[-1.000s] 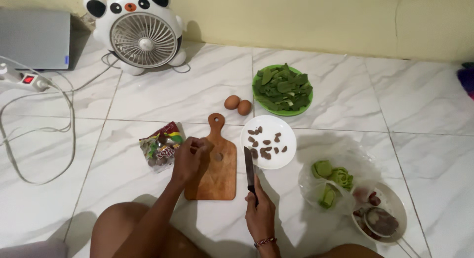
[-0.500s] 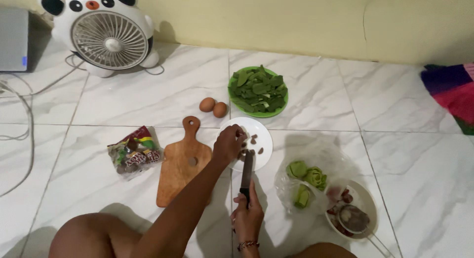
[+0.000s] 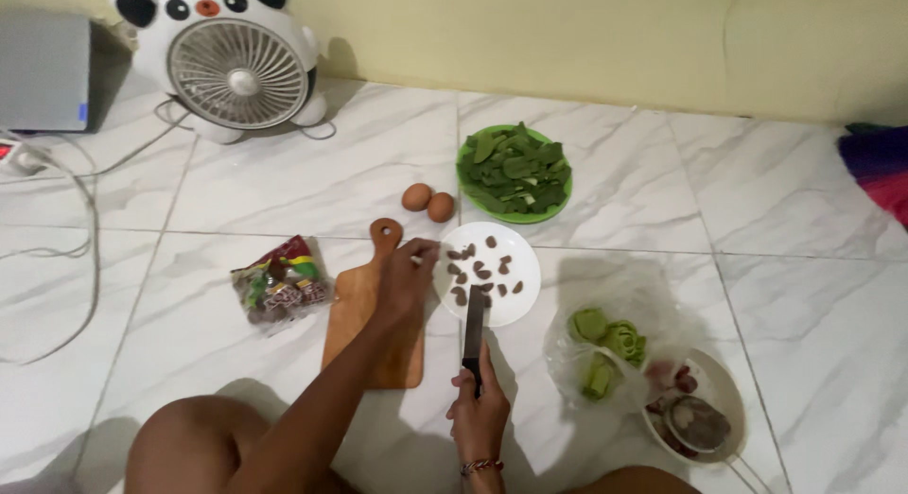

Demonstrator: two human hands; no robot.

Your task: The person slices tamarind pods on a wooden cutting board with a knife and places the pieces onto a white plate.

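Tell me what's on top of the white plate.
On the white plate lie small brown cut pieces. The knife blade reaches over its near edge, hiding whatever lies beneath. The left hand covers the plate's left rim.

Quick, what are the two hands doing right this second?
Left hand: over the wooden cutting board, beside the white plate; grip cannot be told.
Right hand: closed around a knife.

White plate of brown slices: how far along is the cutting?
Done: about a dozen brown slices lie on the white plate. In hand: right hand holds the knife, tip over the plate; left hand at its edge. Left: the cutting board is bare; the snack bag looks partly full.
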